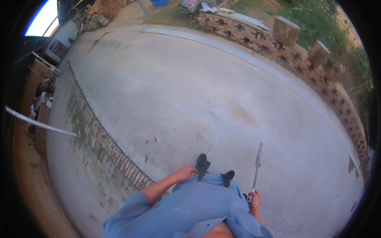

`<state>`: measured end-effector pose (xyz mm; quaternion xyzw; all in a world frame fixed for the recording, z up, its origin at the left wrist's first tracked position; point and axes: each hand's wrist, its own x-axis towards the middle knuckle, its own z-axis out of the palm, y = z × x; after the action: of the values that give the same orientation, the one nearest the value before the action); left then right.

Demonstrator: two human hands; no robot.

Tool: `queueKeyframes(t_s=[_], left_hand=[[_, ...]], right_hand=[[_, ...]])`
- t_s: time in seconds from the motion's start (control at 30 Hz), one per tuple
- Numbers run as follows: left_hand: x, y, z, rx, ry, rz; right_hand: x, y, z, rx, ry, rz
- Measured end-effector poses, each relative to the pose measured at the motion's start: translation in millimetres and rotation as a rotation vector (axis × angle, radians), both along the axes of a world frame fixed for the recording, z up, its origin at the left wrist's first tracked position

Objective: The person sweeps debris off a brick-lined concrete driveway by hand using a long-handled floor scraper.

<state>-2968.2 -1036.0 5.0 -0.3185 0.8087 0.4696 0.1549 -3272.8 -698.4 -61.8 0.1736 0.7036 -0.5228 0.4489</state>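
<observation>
My right hand (pixel 255 198) is closed round the pale handle of a long, thin metal tool (pixel 258 163), whose kind I cannot tell; its dark, uneven far end points forward over the concrete. My left hand (pixel 186 173) hangs before my left thigh, fingers loosely bent, with nothing visible in it. Below are my dark shoes (pixel 202 162) on the concrete floor (pixel 190 98). Several small brown leaves (pixel 146 159) lie on the floor to the left of my feet.
A brick edging (pixel 108 145) runs along the left, with a white pole (pixel 41 123) beyond it. On the right stands a low wall of openwork bricks (pixel 279 55) carrying wood stumps (pixel 285 29). A blue bucket (pixel 160 3) is at the far end.
</observation>
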Motion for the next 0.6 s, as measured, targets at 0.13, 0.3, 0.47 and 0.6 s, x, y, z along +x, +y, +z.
queueKeyframes(t_s=[0.13, 0.3, 0.47, 0.6], left_hand=[[31, -1, 18, 0.117, -0.067, 0.017], [43, -1, 69, 0.637, -0.107, 0.378], [39, 3, 101, 0.503, -0.021, 0.176], [57, 15, 99, 0.394, 0.084, 0.258]], right_hand=[[5, -2, -11, -0.060, 0.125, 0.122], [2, -20, -22, -0.016, 0.335, 0.240], [-43, 35, -162, 0.125, 0.632, 0.566], [-42, -10, -165, 0.233, 0.586, 0.672]])
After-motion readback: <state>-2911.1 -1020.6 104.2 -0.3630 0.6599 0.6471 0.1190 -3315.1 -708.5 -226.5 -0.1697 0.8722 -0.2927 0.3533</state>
